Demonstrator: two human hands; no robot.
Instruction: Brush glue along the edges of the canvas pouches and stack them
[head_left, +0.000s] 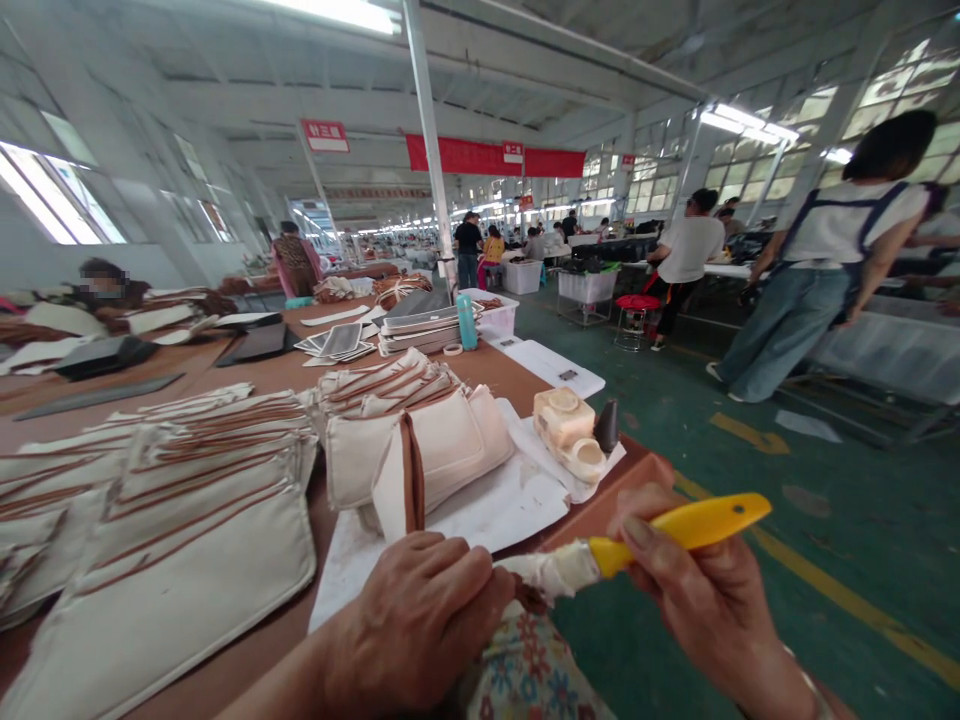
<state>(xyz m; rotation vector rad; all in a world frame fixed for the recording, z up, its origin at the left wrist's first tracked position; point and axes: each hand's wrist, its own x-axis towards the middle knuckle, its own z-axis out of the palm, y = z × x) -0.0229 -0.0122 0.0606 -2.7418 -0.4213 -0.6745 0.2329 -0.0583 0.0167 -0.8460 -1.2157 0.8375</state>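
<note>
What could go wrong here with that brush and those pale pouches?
The right hand holds the yellow-handled brush, its pale-coated end close to the left hand and the floral cloth, so either might get smeared. The stained container sits near the edge of the table; a bump might knock it off. The overlapping pale pouches could slide if nudged.

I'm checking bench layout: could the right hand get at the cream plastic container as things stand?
Probably yes: the container sits just beyond the right hand with nothing visible between, though that hand holds a yellow-handled brush.
</note>
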